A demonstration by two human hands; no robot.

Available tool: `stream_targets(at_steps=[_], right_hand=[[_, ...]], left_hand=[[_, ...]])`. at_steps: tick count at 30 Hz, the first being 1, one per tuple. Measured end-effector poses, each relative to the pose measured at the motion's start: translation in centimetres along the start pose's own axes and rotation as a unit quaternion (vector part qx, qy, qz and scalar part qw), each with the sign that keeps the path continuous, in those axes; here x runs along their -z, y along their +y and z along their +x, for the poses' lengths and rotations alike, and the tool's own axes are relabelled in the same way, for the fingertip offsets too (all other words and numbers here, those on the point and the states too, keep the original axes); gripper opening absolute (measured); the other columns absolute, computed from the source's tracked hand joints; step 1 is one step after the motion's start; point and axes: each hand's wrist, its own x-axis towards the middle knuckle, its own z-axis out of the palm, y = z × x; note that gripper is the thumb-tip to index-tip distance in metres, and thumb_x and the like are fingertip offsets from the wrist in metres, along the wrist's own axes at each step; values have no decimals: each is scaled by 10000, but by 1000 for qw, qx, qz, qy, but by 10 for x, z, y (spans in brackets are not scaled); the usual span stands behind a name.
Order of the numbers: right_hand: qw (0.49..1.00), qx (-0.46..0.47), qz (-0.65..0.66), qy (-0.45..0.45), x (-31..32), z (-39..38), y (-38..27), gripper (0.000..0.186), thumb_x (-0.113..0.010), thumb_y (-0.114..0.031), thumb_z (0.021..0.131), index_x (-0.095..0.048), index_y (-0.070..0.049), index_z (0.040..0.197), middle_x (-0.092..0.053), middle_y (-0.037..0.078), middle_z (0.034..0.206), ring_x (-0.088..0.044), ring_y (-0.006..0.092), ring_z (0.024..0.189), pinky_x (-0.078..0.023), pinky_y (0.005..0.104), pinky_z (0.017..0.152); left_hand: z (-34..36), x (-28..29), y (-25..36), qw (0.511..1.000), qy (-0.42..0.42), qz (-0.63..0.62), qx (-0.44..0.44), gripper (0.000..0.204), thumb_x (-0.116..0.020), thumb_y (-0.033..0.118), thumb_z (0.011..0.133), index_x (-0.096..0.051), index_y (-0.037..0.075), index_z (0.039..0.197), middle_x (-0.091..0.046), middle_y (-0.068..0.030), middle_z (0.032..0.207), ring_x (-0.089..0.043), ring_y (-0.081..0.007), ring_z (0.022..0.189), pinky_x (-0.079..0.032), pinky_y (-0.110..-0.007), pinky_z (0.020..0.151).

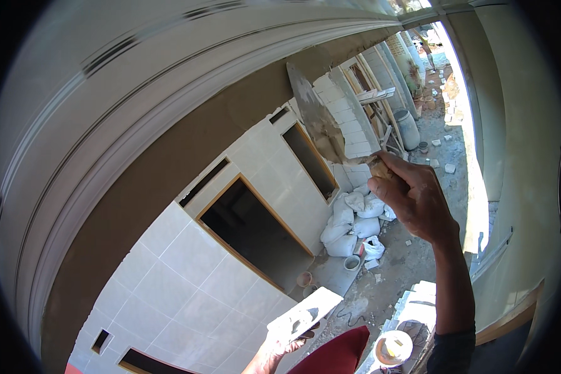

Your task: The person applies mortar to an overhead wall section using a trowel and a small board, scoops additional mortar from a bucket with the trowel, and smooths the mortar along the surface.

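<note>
My right hand [408,196] is closed round the wooden handle of a metal trowel [315,109], whose mortar-smeared blade is tilted up toward a grey-brown plastered band [218,109] below pale moulded trim [168,59]. The blade's tip overlaps the band; whether it touches is unclear. Low in the view, my left hand [280,349] grips a white rectangular board [311,302] with some grey material on it.
Below are a tiled wall [143,280] with doorways, piled white sacks [340,237], buckets [352,263] and a walkway [442,156] with rubble. A white container [393,340] sits at lower right. A partly seen person [429,53] is in the far passage.
</note>
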Motion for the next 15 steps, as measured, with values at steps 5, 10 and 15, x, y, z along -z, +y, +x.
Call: stream_targets(at_steps=[5, 10, 15], right_hand=[[995, 77, 3, -56, -31, -46, -73, 429, -685, -127, 890, -523, 58, 1241, -632, 180, 832, -684, 288, 679, -522, 389, 533], [984, 120, 23, -131, -38, -72, -115, 521, -742, -132, 833, -543, 45, 1281, -640, 125, 796, -644, 197, 607, -528, 333, 512], [987, 141, -43, -56, -30, -73, -112, 554, -770, -83, 783, -563, 18, 1287, -643, 112, 814, -640, 189, 610, -528, 310, 512]], left_hand=[[-8, -11, -6, 999, 7, 38, -21, 501, -489, 255, 963, -417, -29, 1369, -498, -356, 1198, -613, -326, 818, -621, -408, 612], [-30, -20, -17, 997, 68, -1, -23, 535, -461, 292, 971, -397, -54, 1374, -519, -355, 1159, -617, -358, 786, -624, -413, 606], [-50, -22, -21, 997, 51, 51, -5, 537, -510, 258, 963, -389, -59, 1378, -527, -331, 1176, -629, -330, 806, -623, -388, 591]])
